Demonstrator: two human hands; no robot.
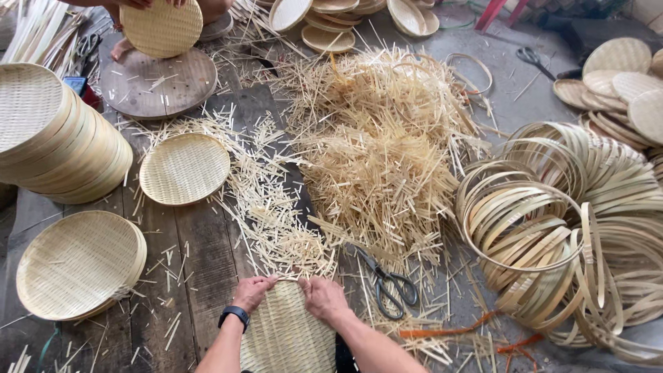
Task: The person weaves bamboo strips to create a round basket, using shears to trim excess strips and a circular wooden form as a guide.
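Weathered grey planks (200,242) made up the working floor, and they were buried in pale bamboo offcuts (376,155), a big tangled heap of them right in the middle. Down at the bottom edge, both hands were on a flat woven bamboo mat (284,331). The left hand (252,291), with a black watch (235,315) on its wrist, gripped the mat's upper left edge with fingers curled over it. The right hand (323,297) pressed and pinched the upper right edge, thumb tucked in. The mat lay directly in front of the person, its far edge still ragged with loose strip ends, so by the look of it this piece was not yet rimmed or trimmed.

Finished work sat well apart to the left: a tall stack of round woven trays (59,135), another tray (79,266) nearer, and a single small one (185,169) between them and the scraps. Scissors (388,283) lay just right of the hands, blades closed. Over on the right, a big pile of bent bamboo hoops (566,228) waited unused. At the top, another person's hand (138,4) held a round tray (162,27) over a round wooden board (157,83).
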